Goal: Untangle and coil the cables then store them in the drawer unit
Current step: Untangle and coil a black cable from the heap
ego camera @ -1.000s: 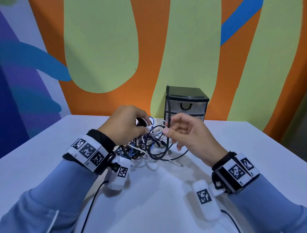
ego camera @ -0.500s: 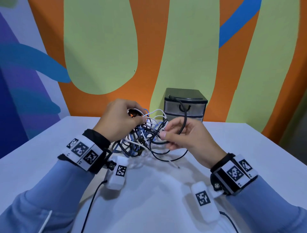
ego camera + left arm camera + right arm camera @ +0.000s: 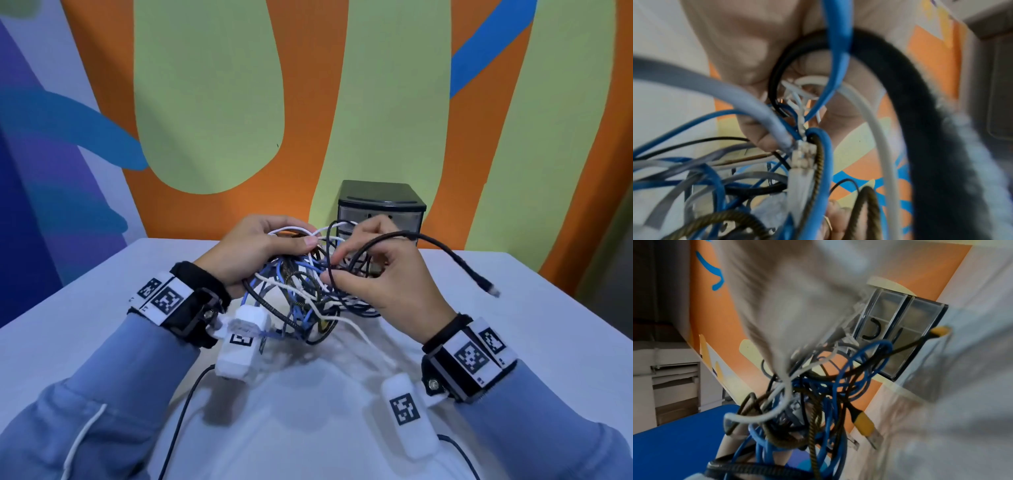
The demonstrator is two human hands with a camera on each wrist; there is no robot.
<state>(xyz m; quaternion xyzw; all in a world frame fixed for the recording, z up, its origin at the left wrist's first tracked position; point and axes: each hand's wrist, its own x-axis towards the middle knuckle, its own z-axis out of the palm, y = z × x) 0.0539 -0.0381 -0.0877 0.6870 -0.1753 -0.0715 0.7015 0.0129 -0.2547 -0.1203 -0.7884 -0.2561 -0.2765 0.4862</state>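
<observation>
I hold the cable tangle (image 3: 301, 287) above the table (image 3: 513, 308), left hand (image 3: 253, 250) gripping it, right hand (image 3: 380, 274) pinching a black cable (image 3: 442, 250) whose plug end has just swung free, drawers (image 3: 382, 209) closed behind.

Both arms wore light blue sleeves (image 3: 113, 387). Each wrist carried a black band (image 3: 197, 301) with white tags printed with black square codes. A white camera block (image 3: 239, 346) hung at 5 o'clock of the left band, trailing a black wire (image 3: 178, 418).
</observation>
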